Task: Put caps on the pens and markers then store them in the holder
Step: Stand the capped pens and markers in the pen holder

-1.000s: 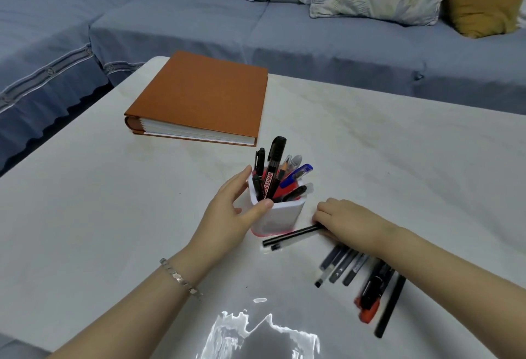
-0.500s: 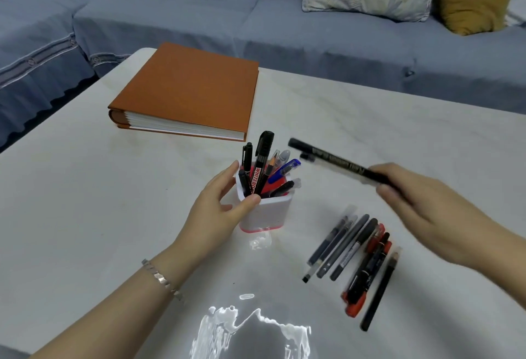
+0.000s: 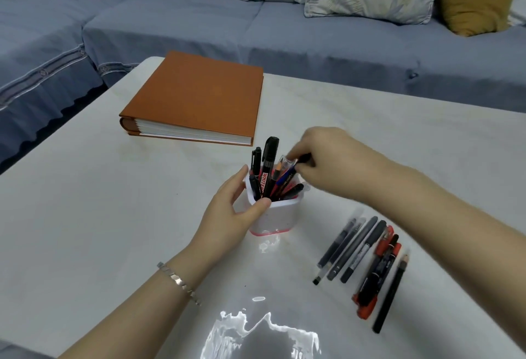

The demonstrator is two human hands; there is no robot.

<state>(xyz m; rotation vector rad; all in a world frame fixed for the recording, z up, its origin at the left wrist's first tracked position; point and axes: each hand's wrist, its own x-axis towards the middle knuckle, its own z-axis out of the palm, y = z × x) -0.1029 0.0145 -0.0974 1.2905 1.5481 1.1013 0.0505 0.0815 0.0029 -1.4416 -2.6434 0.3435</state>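
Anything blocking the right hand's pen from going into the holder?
Nothing solid: the black pen in the right hand points into the holder, crowded only by the standing pens there.

Left hand (image 3: 227, 216), forearm entering from the near left (bracelet (image 3: 179, 282) at wrist), curls round the holder (image 3: 280, 216); right hand (image 3: 327, 162), reaching in from the right, pinches a black pen (image 3: 304, 157) in its fingertips.
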